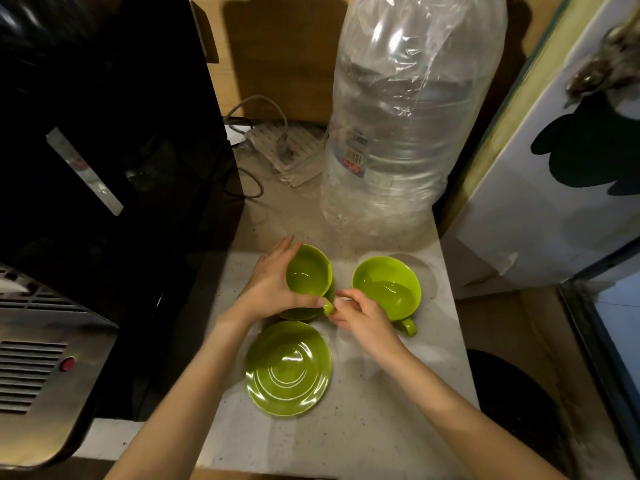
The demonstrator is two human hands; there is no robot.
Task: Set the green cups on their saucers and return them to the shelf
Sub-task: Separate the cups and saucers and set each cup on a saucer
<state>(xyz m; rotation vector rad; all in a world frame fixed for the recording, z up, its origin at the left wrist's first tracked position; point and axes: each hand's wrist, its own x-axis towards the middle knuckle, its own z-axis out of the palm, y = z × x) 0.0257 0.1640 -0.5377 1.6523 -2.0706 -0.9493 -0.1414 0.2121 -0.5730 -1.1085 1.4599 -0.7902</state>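
Two green cups and two green saucers lie on a pale speckled counter [363, 427]. My left hand [272, 284] wraps around the left cup [308, 271], which rests tilted on a saucer [298, 314] mostly hidden beneath it. My right hand [363, 315] has its fingertips at that cup's handle [328, 308]. The second cup [388, 287] stands upright on the counter to the right, handle toward me. An empty saucer [288, 368] lies nearer to me, between my forearms.
A tall clear plastic bag of stacked containers [405, 116] stands behind the cups. A black appliance [104, 150] fills the left side. A power strip with cables [287, 150] lies at the back. A white door [554, 168] borders the right.
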